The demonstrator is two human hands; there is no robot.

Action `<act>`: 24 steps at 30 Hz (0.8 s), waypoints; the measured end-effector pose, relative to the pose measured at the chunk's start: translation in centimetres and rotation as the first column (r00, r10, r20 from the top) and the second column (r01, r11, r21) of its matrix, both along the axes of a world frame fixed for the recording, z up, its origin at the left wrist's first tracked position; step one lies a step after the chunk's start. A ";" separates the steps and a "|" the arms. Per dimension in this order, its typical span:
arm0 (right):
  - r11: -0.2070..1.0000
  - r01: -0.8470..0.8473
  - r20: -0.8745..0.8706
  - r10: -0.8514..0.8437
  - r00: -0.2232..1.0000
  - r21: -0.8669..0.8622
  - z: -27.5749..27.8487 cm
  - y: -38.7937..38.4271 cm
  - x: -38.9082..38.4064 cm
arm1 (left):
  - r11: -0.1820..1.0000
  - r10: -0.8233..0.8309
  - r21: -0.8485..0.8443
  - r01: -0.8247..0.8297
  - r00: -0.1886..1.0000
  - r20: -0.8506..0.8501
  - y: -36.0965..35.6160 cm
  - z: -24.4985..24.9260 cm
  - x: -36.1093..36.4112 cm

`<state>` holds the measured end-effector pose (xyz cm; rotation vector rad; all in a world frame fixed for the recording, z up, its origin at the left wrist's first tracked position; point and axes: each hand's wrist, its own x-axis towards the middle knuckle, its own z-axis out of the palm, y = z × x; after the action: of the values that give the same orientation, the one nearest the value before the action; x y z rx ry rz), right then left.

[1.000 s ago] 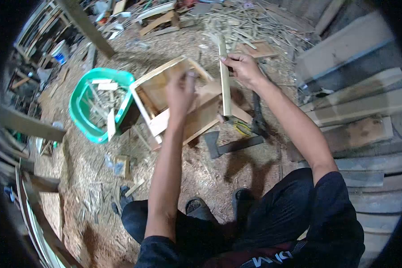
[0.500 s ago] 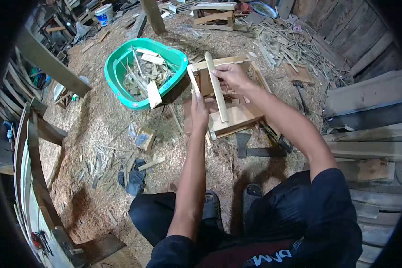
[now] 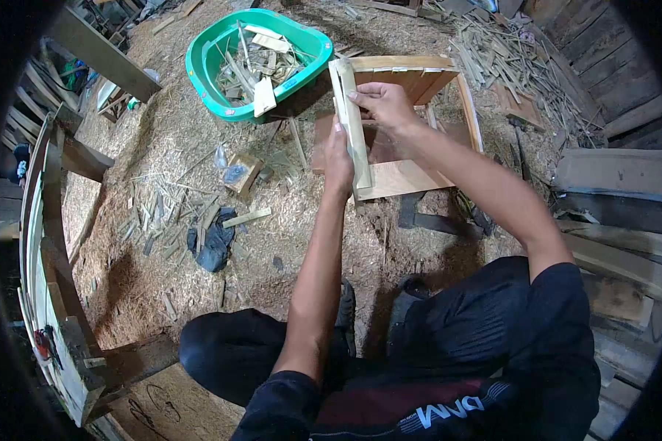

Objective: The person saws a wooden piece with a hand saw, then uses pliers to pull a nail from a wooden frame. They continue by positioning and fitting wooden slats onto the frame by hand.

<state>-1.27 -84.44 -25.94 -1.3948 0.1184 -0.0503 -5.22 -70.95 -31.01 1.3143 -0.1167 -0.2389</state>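
Note:
A pale wooden strip (image 3: pixel 357 143) lies lengthwise against the left edge of a wooden box frame (image 3: pixel 401 180). My right hand (image 3: pixel 382 106) pinches this strip near its upper part. On the left side, my left hand (image 3: pixel 338 158) is closed around the frame's edge and the strip, its thumb pointing up; its other fingers are mostly hidden. The frame rests on the ground, its inside partly visible beyond my right forearm.
A green tub (image 3: pixel 198 77) of wood scraps stands beyond the frame to the left. A small wooden block (image 3: pixel 244 175), a black plastic bag (image 3: pixel 215 246) and a dark hatchet-like tool (image 3: pixel 445 223) lie on the shavings. Boards (image 3: pixel 618 257) are stacked at the right.
The strip has moved left from over the box to the frame's left edge, with my right hand on it. The camera view has shifted, and the frame stands differently angled.

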 end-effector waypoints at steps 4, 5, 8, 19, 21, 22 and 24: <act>0.992 0.038 0.008 -0.038 0.999 -0.122 -0.7 0.4 -1.0 | 0.995 0.001 -0.098 0.000 1.000 0.005 -0.1 0.2 -0.5; 0.993 0.040 -0.001 -0.040 0.999 -0.109 -0.8 0.6 -1.3 | 0.993 0.023 -0.114 -0.018 0.999 0.040 -0.3 -0.8 -0.3; 0.995 0.073 0.039 -0.070 0.997 -0.065 -1.8 0.7 -1.5 | 0.995 0.017 -0.097 -0.017 1.000 0.000 0.1 0.1 -1.0; 0.997 0.077 0.047 -0.077 0.996 0.021 -2.2 1.4 -1.5 | 0.994 0.013 -0.108 -0.005 0.997 0.072 0.3 1.6 -1.8; 0.997 0.082 0.059 -0.082 0.995 0.013 -2.3 1.5 -1.1 | 0.995 0.022 -0.102 -0.014 0.997 0.075 0.3 1.7 -1.8; 0.996 0.084 0.062 -0.084 0.995 0.009 -2.5 1.6 -1.0 | 0.993 0.026 -0.115 -0.017 0.996 0.083 0.3 1.3 -1.7; 0.996 0.089 0.074 -0.090 0.993 0.010 -2.6 1.6 -0.7 | 0.990 0.034 -0.139 -0.019 0.994 0.108 0.2 0.7 -1.4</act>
<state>-2.01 -82.83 -28.58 -1.3787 0.1188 -0.1760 -6.66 -70.77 -30.28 1.1910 -0.2057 -0.1332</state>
